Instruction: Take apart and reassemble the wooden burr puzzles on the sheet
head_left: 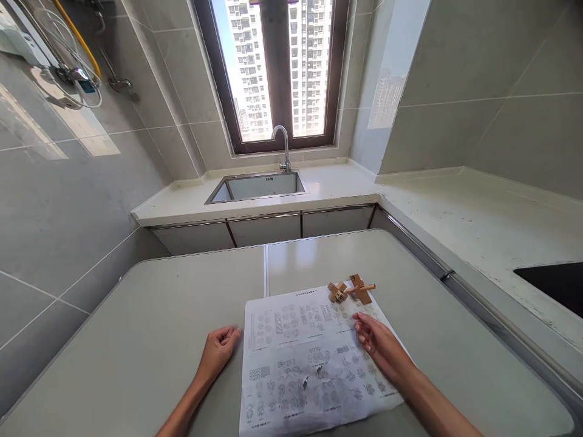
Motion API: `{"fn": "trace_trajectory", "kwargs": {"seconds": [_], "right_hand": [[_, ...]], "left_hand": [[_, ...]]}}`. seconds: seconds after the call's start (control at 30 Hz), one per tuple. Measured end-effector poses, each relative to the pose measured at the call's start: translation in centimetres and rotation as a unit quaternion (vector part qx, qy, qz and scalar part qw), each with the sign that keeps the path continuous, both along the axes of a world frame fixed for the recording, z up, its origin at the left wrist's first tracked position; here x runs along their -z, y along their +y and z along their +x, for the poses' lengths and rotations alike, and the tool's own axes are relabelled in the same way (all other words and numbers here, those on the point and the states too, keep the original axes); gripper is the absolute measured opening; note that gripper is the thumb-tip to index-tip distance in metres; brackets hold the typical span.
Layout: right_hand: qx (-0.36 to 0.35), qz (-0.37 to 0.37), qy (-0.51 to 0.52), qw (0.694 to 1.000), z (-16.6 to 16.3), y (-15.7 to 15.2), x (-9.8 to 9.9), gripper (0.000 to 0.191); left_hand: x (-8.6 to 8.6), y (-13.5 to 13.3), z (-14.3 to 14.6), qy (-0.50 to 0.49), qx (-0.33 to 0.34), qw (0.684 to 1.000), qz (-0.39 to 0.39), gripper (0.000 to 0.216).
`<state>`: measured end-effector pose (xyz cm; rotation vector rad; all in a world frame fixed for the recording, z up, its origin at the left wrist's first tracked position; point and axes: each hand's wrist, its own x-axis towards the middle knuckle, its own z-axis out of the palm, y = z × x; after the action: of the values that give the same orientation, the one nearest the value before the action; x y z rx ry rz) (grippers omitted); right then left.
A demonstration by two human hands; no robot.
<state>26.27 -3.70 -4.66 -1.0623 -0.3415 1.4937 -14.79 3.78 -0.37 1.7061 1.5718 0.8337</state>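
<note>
A large printed instruction sheet (291, 346), with rows of small diagrams, lies on the pale table. Small torn spots show in its lower middle. My left hand (221, 343) rests on the table just beside the sheet's left edge, its fingers curled closed with nothing visible in them. Over the sheet's right side is my right hand (374, 340), its fingers loosely bent and somewhat apart, holding nothing I can see. Just beyond it, at the sheet's top right corner, sits a wooden cross-shaped puzzle piece (337, 292). A wooden piece with a round rod (362, 289) lies against it.
The table (182, 315) has a seam running down its middle. Behind it, a sink (259, 186) with a curved tap (285, 149) is set in a white counter below a window. Another counter (492, 212) with a metal rail (501, 334) runs along the right.
</note>
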Motion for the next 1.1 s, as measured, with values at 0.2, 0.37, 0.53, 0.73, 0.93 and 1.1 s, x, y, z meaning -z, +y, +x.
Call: {"fn": "trace_trajectory", "kwargs": {"seconds": [0.2, 0.37, 0.53, 0.73, 0.93, 1.1], "right_hand": [[0.022, -0.007, 0.067, 0.997, 1.3, 4.0, 0.0, 0.025], [0.044, 0.011, 0.078, 0.996, 1.3, 5.7, -0.2, 0.028], [0.081, 0.038, 0.054, 0.995, 0.9, 6.4, -0.4, 0.033], [0.114, 0.070, -0.042, 0.990, 0.1, 5.0, -1.4, 0.044], [0.049, 0.092, -0.194, 0.975, -2.9, 1.2, -3.7, 0.050], [-0.069, 0.160, -0.300, 0.938, -5.7, -2.5, -4.7, 0.051]], "left_hand": [[0.2, 0.3, 0.0, -0.004, -0.001, 1.000, -0.004, 0.051], [0.1, 0.4, 0.1, -0.006, -0.001, 1.000, -0.002, 0.050], [-0.1, 0.4, 0.3, -0.003, 0.000, 1.000, -0.002, 0.049], [-0.2, 0.2, 0.4, 0.003, 0.004, 1.000, -0.004, 0.046], [-0.4, 0.3, 0.7, 0.019, 0.028, 0.999, -0.004, 0.045], [-1.4, -0.4, 1.5, 0.042, 0.093, 0.995, 0.003, 0.045]]}}
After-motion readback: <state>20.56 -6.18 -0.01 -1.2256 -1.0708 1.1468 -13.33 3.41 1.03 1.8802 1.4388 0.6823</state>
